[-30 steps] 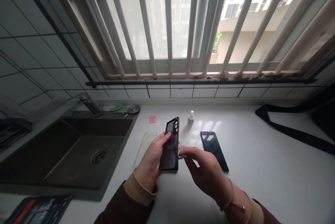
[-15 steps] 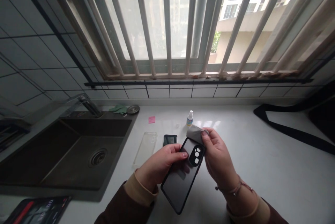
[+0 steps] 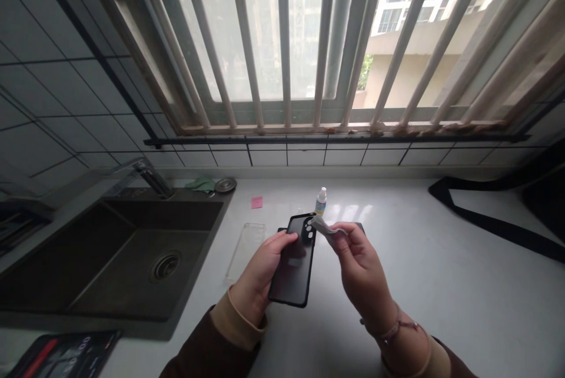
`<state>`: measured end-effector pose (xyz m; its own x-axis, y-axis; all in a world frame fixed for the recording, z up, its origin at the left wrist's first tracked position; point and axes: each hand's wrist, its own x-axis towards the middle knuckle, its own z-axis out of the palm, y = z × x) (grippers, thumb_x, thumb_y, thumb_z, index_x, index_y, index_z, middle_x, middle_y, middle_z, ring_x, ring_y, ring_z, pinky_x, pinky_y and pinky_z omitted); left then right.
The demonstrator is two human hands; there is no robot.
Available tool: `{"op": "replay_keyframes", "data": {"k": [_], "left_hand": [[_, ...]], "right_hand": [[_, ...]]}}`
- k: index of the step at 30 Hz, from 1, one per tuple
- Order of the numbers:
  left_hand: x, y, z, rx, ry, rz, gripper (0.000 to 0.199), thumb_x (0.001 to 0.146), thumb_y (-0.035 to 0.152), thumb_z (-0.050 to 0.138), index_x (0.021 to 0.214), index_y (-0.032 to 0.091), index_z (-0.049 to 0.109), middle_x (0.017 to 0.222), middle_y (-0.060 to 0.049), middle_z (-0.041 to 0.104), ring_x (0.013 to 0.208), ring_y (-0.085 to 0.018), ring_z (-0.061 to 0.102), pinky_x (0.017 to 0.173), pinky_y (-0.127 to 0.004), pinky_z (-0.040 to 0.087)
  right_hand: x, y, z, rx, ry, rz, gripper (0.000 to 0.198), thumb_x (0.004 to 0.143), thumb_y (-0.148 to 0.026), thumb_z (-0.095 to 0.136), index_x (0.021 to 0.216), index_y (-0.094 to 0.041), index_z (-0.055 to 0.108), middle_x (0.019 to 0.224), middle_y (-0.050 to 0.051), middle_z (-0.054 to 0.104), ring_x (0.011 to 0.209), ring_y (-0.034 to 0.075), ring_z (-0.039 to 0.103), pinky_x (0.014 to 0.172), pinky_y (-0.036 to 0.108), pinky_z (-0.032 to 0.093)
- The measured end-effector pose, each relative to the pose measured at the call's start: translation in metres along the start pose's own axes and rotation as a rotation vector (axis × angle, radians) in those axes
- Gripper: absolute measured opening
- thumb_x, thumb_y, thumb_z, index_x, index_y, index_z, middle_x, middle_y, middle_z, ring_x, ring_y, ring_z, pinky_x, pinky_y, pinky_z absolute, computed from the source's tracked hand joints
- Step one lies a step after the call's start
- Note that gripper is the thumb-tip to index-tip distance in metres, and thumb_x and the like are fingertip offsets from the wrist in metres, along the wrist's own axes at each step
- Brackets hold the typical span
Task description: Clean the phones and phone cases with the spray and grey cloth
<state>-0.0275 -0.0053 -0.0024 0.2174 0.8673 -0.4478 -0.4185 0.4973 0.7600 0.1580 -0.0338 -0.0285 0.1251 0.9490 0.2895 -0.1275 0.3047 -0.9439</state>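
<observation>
My left hand (image 3: 263,266) grips a dark, see-through phone case (image 3: 291,269) with a black rim, its thumb across the back and its camera cutouts at the top right. A grey cloth (image 3: 324,228) is pinched between the thumb and fingers of my right hand (image 3: 362,260); its free end hangs over the case's camera corner. Just beyond the case stands a small white-capped bottle (image 3: 321,201) with a coloured label. A clear phone case (image 3: 245,248) lies on the counter left of my left hand. Behind the dark case, the small dark phone is mostly hidden.
A dark sink (image 3: 132,260) with a faucet (image 3: 152,178) is on the left. A green cloth (image 3: 200,184) and a round metal strainer (image 3: 225,184) lie by its back corner. A pink note (image 3: 256,202) rests on the white counter (image 3: 463,289). A black strap (image 3: 485,213) lies at right.
The dark case has swung more upright and shifted up and left in my left hand. My right hand has moved slightly down and right, with the cloth still pinched.
</observation>
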Motion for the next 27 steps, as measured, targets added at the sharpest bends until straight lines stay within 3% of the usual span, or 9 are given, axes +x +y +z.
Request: {"op": "replay_keyframes", "data": {"k": [2, 5, 10, 14, 17, 19, 22, 27], "left_hand": [[0.002, 0.002, 0.002, -0.118, 0.038, -0.022, 0.009, 0.089, 0.021, 0.074, 0.094, 0.013, 0.073, 0.079, -0.005, 0.075, 0.062, -0.014, 0.068, 0.064, -0.024, 0.054], [0.004, 0.007, 0.002, -0.299, 0.063, -0.059, 0.020, 0.094, 0.020, 0.063, 0.101, 0.007, 0.075, 0.088, -0.012, 0.079, 0.072, -0.020, 0.074, 0.075, -0.030, 0.060], [-0.001, 0.017, 0.002, -0.484, 0.078, 0.053, 0.036, 0.095, 0.024, 0.056, 0.117, 0.002, 0.073, 0.104, -0.020, 0.080, 0.086, -0.029, 0.078, 0.088, -0.044, 0.063], [-0.012, 0.021, 0.006, -0.644, -0.001, 0.098, 0.048, 0.098, 0.039, 0.054, 0.122, 0.002, 0.072, 0.119, -0.025, 0.075, 0.102, -0.034, 0.076, 0.103, -0.057, 0.058], [-0.017, 0.019, 0.009, -0.702, -0.029, 0.245, 0.043, 0.097, 0.045, 0.058, 0.117, 0.010, 0.074, 0.104, -0.015, 0.075, 0.092, -0.027, 0.074, 0.107, -0.059, 0.055], [-0.016, 0.017, 0.009, -0.705, -0.004, 0.394, 0.042, 0.099, 0.049, 0.060, 0.115, 0.013, 0.075, 0.093, -0.009, 0.071, 0.087, -0.022, 0.071, 0.112, -0.058, 0.053], [-0.012, 0.014, 0.008, -0.680, 0.094, 0.552, 0.043, 0.100, 0.057, 0.062, 0.107, 0.016, 0.074, 0.089, -0.005, 0.067, 0.088, -0.018, 0.067, 0.116, -0.057, 0.048], [-0.003, 0.009, 0.005, -0.653, 0.206, 0.703, 0.041, 0.094, 0.060, 0.075, 0.091, 0.020, 0.068, 0.087, 0.000, 0.061, 0.087, -0.014, 0.061, 0.120, -0.057, 0.044]], "right_hand": [[-0.006, -0.003, 0.004, -0.052, -0.108, -0.061, 0.016, 0.109, -0.037, 0.059, 0.117, -0.028, 0.069, 0.131, 0.008, 0.077, 0.132, 0.027, 0.069, 0.119, 0.048, 0.051], [-0.013, -0.009, 0.008, -0.083, -0.267, -0.120, 0.015, 0.112, -0.027, 0.054, 0.120, -0.030, 0.066, 0.135, 0.007, 0.076, 0.135, 0.024, 0.068, 0.119, 0.044, 0.052], [-0.017, -0.015, 0.008, -0.157, -0.432, -0.203, 0.021, 0.112, -0.018, 0.048, 0.122, -0.029, 0.064, 0.141, 0.006, 0.073, 0.141, 0.022, 0.063, 0.119, 0.043, 0.053], [-0.018, -0.015, 0.010, -0.134, -0.396, -0.155, 0.018, 0.112, -0.021, 0.049, 0.121, -0.028, 0.064, 0.139, 0.008, 0.075, 0.139, 0.023, 0.065, 0.118, 0.043, 0.053], [-0.019, -0.011, 0.015, -0.059, -0.288, -0.040, 0.014, 0.112, -0.031, 0.053, 0.116, -0.027, 0.065, 0.128, 0.008, 0.078, 0.130, 0.024, 0.070, 0.110, 0.040, 0.057], [-0.019, -0.007, 0.019, -0.016, -0.226, 0.040, 0.017, 0.110, -0.039, 0.057, 0.112, -0.026, 0.067, 0.115, 0.007, 0.079, 0.113, 0.023, 0.075, 0.096, 0.035, 0.061], [-0.020, 0.000, 0.023, 0.097, -0.189, 0.170, 0.026, 0.107, -0.049, 0.062, 0.110, -0.023, 0.066, 0.100, 0.005, 0.074, 0.090, 0.020, 0.072, 0.078, 0.031, 0.060], [-0.028, 0.003, 0.028, 0.102, -0.225, 0.197, 0.029, 0.105, -0.051, 0.064, 0.109, -0.022, 0.066, 0.088, 0.002, 0.065, 0.076, 0.015, 0.058, 0.069, 0.027, 0.050]]}}
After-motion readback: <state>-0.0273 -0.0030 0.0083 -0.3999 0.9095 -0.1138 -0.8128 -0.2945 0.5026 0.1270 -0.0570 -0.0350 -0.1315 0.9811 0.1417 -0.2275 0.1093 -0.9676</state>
